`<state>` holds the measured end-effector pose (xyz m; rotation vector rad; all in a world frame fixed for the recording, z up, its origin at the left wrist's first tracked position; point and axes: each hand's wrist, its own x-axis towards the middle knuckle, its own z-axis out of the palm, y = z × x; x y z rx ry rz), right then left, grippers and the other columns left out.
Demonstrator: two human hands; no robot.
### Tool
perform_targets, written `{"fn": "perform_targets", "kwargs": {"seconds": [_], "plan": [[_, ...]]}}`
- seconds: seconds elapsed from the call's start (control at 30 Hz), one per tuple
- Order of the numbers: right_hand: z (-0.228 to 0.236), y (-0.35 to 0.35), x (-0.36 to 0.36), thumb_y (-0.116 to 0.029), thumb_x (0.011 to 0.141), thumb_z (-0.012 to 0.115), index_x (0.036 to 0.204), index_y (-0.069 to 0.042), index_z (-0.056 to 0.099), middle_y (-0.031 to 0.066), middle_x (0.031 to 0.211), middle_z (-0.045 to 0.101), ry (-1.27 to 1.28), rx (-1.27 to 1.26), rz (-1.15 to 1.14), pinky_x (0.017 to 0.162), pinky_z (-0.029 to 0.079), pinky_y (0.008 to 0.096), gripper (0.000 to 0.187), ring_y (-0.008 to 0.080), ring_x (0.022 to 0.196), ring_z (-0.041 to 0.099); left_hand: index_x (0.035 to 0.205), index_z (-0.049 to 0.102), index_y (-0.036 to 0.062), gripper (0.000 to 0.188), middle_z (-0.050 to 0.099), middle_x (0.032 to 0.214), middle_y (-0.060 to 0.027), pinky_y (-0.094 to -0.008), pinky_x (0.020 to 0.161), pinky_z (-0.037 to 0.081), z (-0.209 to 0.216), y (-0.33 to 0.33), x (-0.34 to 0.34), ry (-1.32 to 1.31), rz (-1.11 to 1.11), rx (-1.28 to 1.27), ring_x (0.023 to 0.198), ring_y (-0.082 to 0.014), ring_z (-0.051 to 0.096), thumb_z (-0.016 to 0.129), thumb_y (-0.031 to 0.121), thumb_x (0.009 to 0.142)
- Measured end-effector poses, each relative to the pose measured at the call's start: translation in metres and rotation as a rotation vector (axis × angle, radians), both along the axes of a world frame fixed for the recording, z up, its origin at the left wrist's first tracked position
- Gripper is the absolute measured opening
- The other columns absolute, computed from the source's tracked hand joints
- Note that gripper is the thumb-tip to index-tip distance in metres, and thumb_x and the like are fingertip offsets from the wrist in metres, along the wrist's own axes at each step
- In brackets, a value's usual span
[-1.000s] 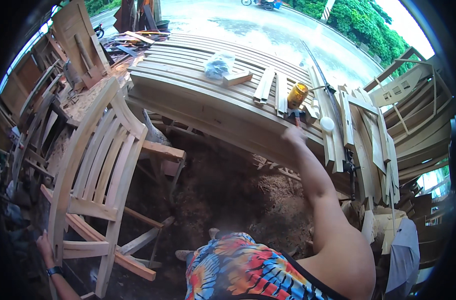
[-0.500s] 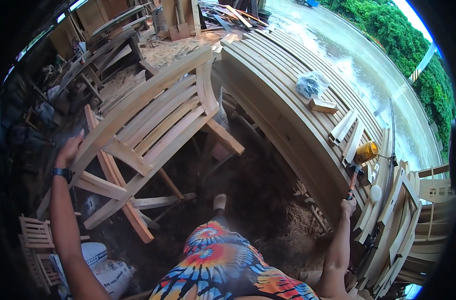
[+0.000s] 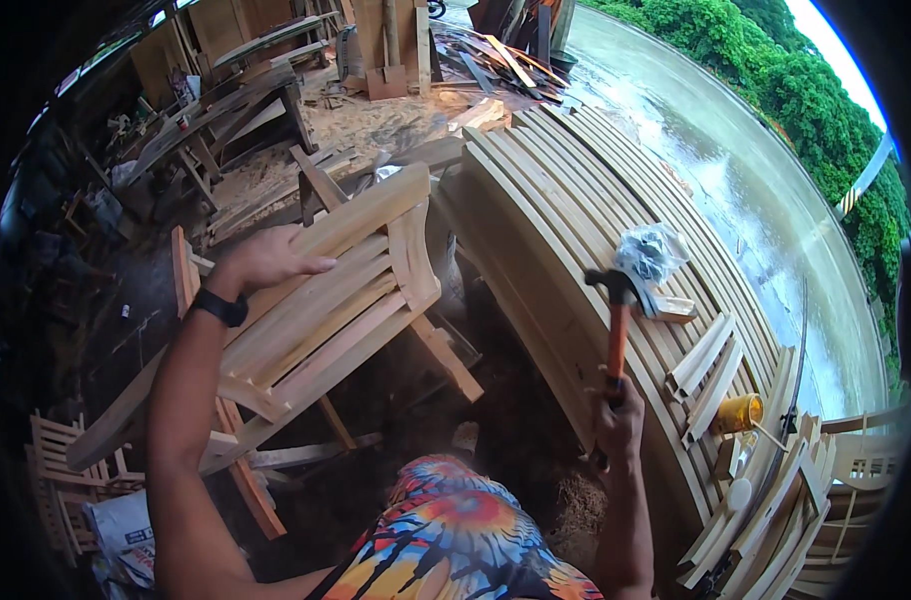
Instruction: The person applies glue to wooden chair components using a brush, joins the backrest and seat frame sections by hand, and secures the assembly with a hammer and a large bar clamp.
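A slatted wooden bench frame (image 3: 306, 340) is propped at an angle in front of me on reddish wooden beams (image 3: 248, 480). My left hand (image 3: 271, 260) is closed over its thick upper rail, the thumb side lying on the face of the wood. In my right hand (image 3: 619, 408) is a claw hammer (image 3: 618, 335), raised upright with its dark head on top and its orange handle in my fist. Behind the hammer head, a clear plastic bag (image 3: 652, 255) with something dark inside rests beside a short wood block (image 3: 673, 309).
A long slatted wooden surface (image 3: 566, 220) runs along my right, bearing loose wood pieces (image 3: 704, 355) and a yellow container (image 3: 739, 413). More curved parts (image 3: 776, 510) are stacked at lower right. A white sack (image 3: 126, 530) lies lower left; a rough workbench (image 3: 211, 120) stands behind.
My left hand has moved up and rightward along the frame's rail. My right hand has lifted the hammer from beside the yellow container and brought it left. The view has shifted slightly.
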<state>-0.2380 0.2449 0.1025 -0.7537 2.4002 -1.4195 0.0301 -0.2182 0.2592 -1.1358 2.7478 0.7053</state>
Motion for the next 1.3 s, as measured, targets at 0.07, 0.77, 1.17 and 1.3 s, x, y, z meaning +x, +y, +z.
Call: {"fn": "perform_targets", "kwargs": {"seconds": [0.07,0.77,1.17,1.3], "plan": [[0.043,-0.058,-0.024,-0.014,0.087,0.075,0.123,-0.002,0.061,0.0093,0.072,0.064,0.177,0.078,0.212,0.061,0.052,0.0344,0.04,0.0209,0.057,0.062,0.141,0.052,-0.0002,0.083,0.066,0.128,-0.0239,-0.0438,0.104,0.047,-0.006,0.013,-0.035,-0.024,0.042,-0.089,0.121,-0.0364,0.063,0.08,0.05,0.082],[-0.029,0.02,-0.352,0.004,0.075,0.06,0.081,0.003,0.06,0.0243,0.125,0.063,0.555,0.549,0.337,0.096,0.05,0.0459,0.006,0.0429,0.113,0.062,0.161,0.021,0.0054,0.105,0.044,0.154,-0.0275,-0.0459,0.118,0.034,-0.037,0.026,-0.015,0.02,0.244,-0.283,0.141,-0.0424,0.044,0.082,0.033,0.081],[-0.084,0.0,-0.381,0.006,0.073,0.07,0.09,-0.001,0.054,0.0201,0.092,0.062,0.677,0.604,0.543,0.075,0.048,0.0529,0.025,0.0452,0.089,0.061,0.161,0.027,0.0105,0.119,0.036,0.162,-0.0193,-0.0552,0.124,0.021,-0.026,0.069,0.17,-0.208,0.618,-0.306,0.151,-0.039,0.03,0.09,0.044,0.065],[-0.059,-0.011,-0.388,0.005,0.067,0.075,0.092,-0.002,0.055,0.0192,0.088,0.062,0.654,0.688,0.697,0.072,0.049,0.0503,0.033,0.043,0.085,0.062,0.161,0.025,0.011,0.125,0.032,0.164,-0.0187,-0.0575,0.124,0.017,-0.016,0.071,0.219,-0.275,0.684,-0.316,0.152,-0.0402,0.027,0.091,0.048,0.062]]}}
